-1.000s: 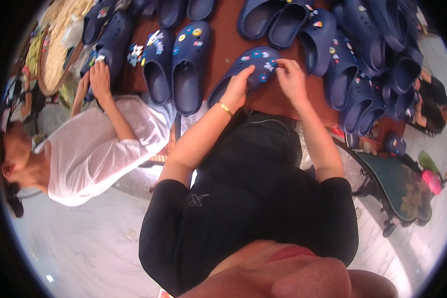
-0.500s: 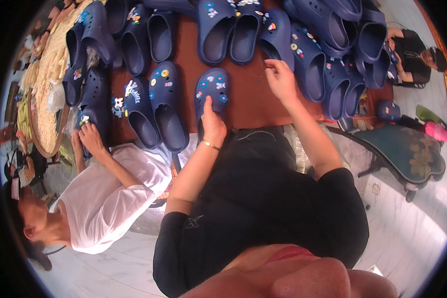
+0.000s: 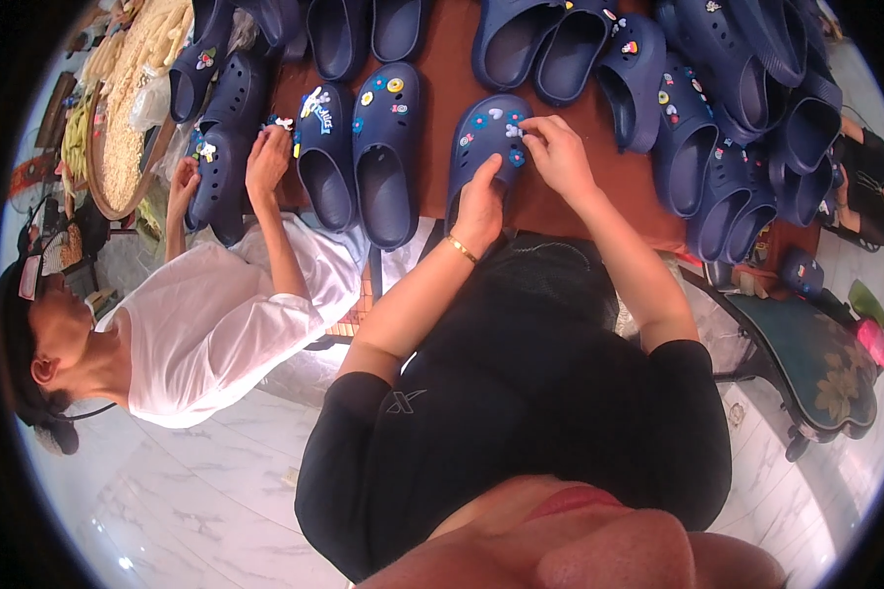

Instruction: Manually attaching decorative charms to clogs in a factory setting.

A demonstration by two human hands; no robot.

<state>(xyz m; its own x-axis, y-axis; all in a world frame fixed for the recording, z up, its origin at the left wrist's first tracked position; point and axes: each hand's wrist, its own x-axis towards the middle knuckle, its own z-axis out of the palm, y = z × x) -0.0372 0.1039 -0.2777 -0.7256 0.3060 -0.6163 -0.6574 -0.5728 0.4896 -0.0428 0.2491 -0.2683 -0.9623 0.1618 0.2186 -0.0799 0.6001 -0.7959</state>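
A navy clog with blue flower, white and red charms on its toe lies in front of me, its opening toward me. My left hand is closed round its near part, the thumb lying along its upper. At the clog's right side, my right hand pinches with thumb and forefinger at a white shoe charm. The fingertips partly cover that spot. Just left stand two more decorated clogs, one with yellow and blue charms and one with white and blue charms.
Piles of navy clogs cover the right of the brown table, with more along the far side. At left, a co-worker in a white shirt handles another clog. A blue-green stool stands at right; another person sits beyond.
My right hand has come from above the bare table to the toe of the clog in my left hand. The view has shifted, and the co-worker's nearer hand has moved away from their clog.
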